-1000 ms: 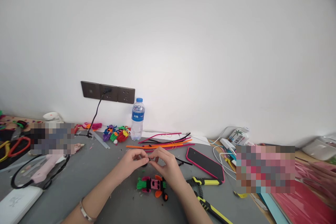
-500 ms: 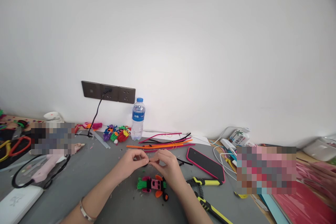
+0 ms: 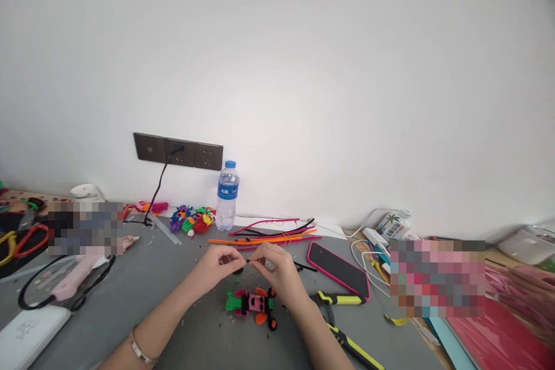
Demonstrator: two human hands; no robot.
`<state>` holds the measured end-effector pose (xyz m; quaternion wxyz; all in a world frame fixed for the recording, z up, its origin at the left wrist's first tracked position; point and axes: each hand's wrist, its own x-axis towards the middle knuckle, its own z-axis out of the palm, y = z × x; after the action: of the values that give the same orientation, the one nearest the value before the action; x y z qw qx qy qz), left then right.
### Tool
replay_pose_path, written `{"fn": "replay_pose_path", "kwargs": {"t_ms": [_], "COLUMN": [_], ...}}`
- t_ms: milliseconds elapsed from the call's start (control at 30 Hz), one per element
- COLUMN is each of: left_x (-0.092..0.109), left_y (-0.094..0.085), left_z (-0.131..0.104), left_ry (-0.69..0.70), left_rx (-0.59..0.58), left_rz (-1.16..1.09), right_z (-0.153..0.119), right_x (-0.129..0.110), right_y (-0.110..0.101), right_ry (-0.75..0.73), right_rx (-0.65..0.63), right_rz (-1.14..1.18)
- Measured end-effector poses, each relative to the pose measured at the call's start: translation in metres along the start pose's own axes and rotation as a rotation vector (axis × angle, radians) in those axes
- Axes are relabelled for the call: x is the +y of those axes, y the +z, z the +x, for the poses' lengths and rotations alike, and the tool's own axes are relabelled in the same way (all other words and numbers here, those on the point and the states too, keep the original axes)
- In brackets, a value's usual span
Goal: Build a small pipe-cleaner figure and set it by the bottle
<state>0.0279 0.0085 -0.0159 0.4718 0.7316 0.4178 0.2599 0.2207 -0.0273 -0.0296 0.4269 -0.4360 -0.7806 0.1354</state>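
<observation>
1. Taking the two hands as the dial's centre, a white box (image 3: 32, 332) lies at 8 o'clock, closed as far as I can tell, contents hidden.
2. At 6 o'clock, just nearer than the hands, a fuzzy figure (image 3: 251, 304) in green, pink, black and orange lies on the grey desk (image 3: 208, 329).
3. Yellow-and-black-handled pliers (image 3: 347, 299) lie with handles spread at 4 o'clock; a pink glue gun (image 3: 73, 280) with a black cord is at 9.
4. The left hand (image 3: 223, 266) and right hand (image 3: 275, 266) are close together, fingertips nearly meeting. The right thumb and finger pinch a tiny dark piece (image 3: 248, 261); whether the left fingers grip anything, I cannot tell.
5. A pink-edged phone (image 3: 338, 269) lies dark-side up at 3 o'clock. Farther out at 3, a clear plastic container (image 3: 526, 244) stands, its contents too unclear to name.
6. Pink, orange and black fuzzy stems (image 3: 269, 239) lie loose between 12 and 1.
7. At 11, a clear bottle (image 3: 228, 199) stands upright, its blue cap on; its fill level is unclear. Small colourful figures (image 3: 193, 221) sit just beside it, at 10.
</observation>
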Motion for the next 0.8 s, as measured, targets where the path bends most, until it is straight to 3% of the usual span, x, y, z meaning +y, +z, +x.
{"fn": "replay_pose_path", "kwargs": {"t_ms": [167,367,567,800], "left_x": [-0.004,-0.017,-0.019,-0.018], "left_y": [-0.001,0.006,0.011,0.014], "left_z": [0.001,0.002,0.0,-0.001], "left_ry": [-0.023,-0.025,-0.052,-0.054], "left_rx": [0.083,0.081,0.085,0.041], "left_rz": [0.178,0.359,0.46,0.517], "right_z": [0.001,-0.006,-0.01,-0.006], "right_x": [0.009,0.026,0.036,0.027], "right_y": [-0.004,0.004,0.008,0.002], "right_ry": [0.027,0.176,0.201,0.33], "right_rx": [-0.051,-0.107,-0.102,-0.019], "right_rz": [-0.127,-0.23,-0.275,-0.267]}}
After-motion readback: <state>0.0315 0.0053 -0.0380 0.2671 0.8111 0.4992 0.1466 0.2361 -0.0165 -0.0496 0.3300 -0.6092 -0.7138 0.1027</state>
